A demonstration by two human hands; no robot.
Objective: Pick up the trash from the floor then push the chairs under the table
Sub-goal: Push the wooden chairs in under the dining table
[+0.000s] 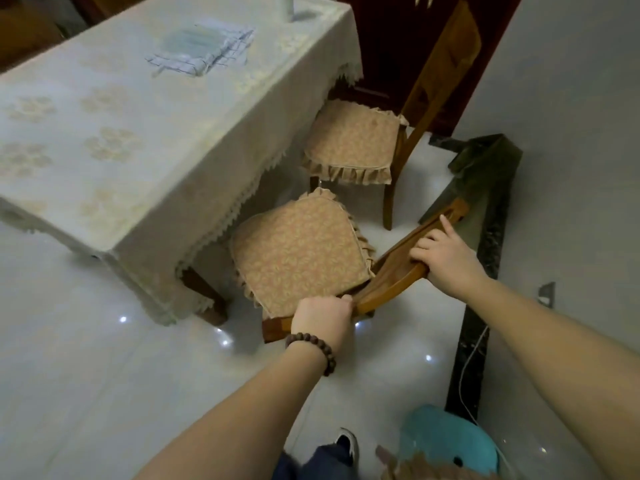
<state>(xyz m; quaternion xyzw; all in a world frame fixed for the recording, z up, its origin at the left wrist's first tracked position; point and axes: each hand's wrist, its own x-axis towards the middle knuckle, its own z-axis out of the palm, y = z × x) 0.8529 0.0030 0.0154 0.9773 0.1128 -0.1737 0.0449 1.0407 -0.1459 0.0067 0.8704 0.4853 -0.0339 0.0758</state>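
Observation:
A wooden chair with a tan ruffled cushion stands at the near corner of the table, its front edge partly under the hanging cloth. My left hand grips the seat's wooden rear corner, a bead bracelet on its wrist. My right hand is closed over the top rail of the chair's backrest. A second cushioned chair stands further along the same side, its seat beside the table's edge. I see no trash on the floor.
The table carries a white lace cloth, a folded checked towel and a white object at the far end. A dark marble threshold runs along the white wall on the right. A teal bin sits by my foot. Glossy white floor lies to the left.

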